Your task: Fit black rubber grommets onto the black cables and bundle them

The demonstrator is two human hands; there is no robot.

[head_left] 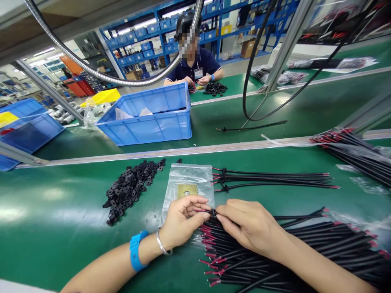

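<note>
My right hand (249,224) pinches a black cable (233,222) close to its end. On the cable, between my two hands, sits a small black plastic part (213,213). My left hand (186,215) closes its thumb and fingers around the cable's end, where thin red and black wires stick out. Under my hands lies a clear plastic bag (191,173) with a yellowish square piece (187,190) on or in it. A thick bundle of black cables (275,248) with red wire ends spreads below my right hand.
Left of the bag is a heap of small black parts (130,189). Several cables fitted with such parts (275,178) lie at the right. Behind the metal rail stands a blue bin (152,126). Across the bench a person (195,67) works. A black hose (246,89) hangs down.
</note>
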